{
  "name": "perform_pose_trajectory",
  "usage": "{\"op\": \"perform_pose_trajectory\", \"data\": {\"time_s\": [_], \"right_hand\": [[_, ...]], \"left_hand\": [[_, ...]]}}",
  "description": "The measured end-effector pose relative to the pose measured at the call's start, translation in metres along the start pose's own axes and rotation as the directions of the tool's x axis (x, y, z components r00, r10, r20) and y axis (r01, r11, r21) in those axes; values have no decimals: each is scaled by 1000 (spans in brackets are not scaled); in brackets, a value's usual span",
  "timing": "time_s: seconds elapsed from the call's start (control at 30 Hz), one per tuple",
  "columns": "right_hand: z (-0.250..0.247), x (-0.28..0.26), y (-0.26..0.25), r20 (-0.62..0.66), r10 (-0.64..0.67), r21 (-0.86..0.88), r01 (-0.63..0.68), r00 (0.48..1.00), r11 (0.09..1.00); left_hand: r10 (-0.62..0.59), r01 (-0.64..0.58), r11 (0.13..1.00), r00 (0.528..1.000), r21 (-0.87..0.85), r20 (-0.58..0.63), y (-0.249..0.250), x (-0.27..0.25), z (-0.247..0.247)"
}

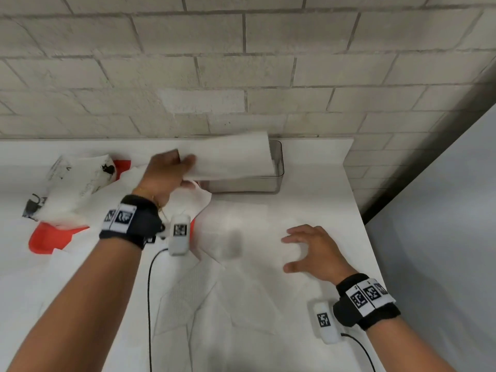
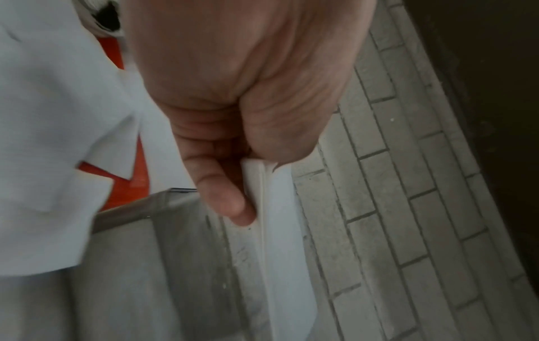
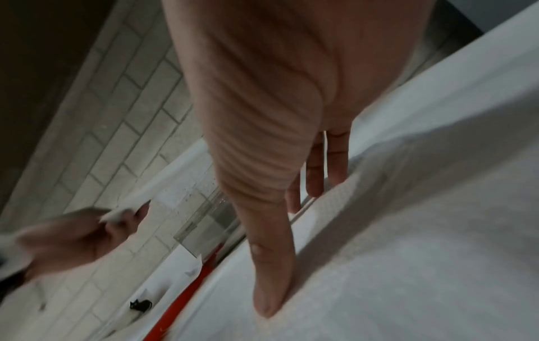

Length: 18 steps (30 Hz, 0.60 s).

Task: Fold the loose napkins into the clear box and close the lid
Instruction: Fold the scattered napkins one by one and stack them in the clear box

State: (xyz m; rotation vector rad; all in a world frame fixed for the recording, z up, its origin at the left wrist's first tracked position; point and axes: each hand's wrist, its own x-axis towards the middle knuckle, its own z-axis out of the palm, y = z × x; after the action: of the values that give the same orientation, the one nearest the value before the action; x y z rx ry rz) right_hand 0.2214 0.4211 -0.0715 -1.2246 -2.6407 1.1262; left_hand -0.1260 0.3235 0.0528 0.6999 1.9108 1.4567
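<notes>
Where the white desk [image 1: 322, 200] meets the brick wall, the clear box [image 1: 277, 170] sits open. Loose napkins [image 1: 228, 291] cover the desk nearer the person. Left hand [image 1: 166, 175] pinches a folded napkin [image 1: 230, 157] over the box; right hand [image 1: 314, 251] hovers, fingers [image 3: 271, 276] apart.

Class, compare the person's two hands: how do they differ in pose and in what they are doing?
The left hand pinches a folded napkin over the clear box; the right hand holds nothing. The left is raised; the right spreads low over loose napkins. Both wear black wristbands.
</notes>
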Motion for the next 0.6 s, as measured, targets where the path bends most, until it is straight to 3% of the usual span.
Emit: {"op": "perform_pose_trajectory", "data": {"time_s": [0.1,0.23,0.4,0.6], "right_hand": [[-1,0,-1,34,-25,-84,28,999,996],[-2,-2,-4,37,-20,-125,25,999,992],[-3,-4,-2,-7,15,-166,-16,1000,986],[-1,-1,-2,-34,-10,-213,3,999,977]], "left_hand": [[-8,7,1000,998,-13,-68,14,46,8],[-174,176,981,984,77,-32,-1,92,31],[-323,267,911,936,314,142,-3,111,66],[-318,268,862,947,431,48,-18,139,75]]}}
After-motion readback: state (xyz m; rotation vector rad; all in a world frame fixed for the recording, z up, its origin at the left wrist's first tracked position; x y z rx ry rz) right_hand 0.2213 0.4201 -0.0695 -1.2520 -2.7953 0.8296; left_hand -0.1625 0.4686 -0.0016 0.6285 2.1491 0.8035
